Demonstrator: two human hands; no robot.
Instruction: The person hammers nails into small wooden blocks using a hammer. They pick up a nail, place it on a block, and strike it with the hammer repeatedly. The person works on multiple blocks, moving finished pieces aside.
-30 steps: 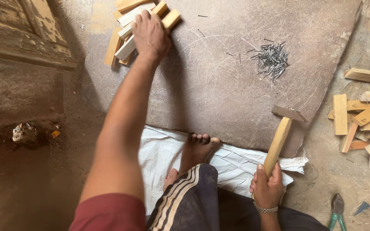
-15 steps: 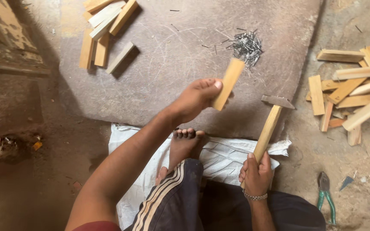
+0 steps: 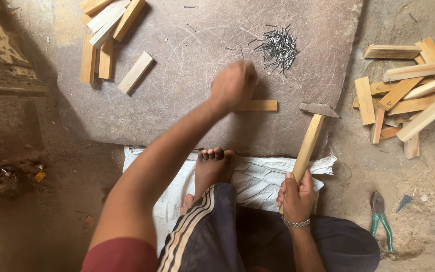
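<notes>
While outstretched, left hand [image 3: 233, 84] on wooden strip [image 3: 259, 105]

**Bare arms, striped dark trousers, one wristband**

The person wears a dark red short sleeve [image 3: 119, 257] on the left arm, which is bare below it. The left hand [image 3: 233, 84] is bare and blurred. The right hand [image 3: 296, 194] is bare too, with a silver metal link bracelet [image 3: 296, 222] at its wrist. The trousers [image 3: 212, 236] are dark navy with pale side stripes. The foot [image 3: 212, 168] is bare.
</notes>
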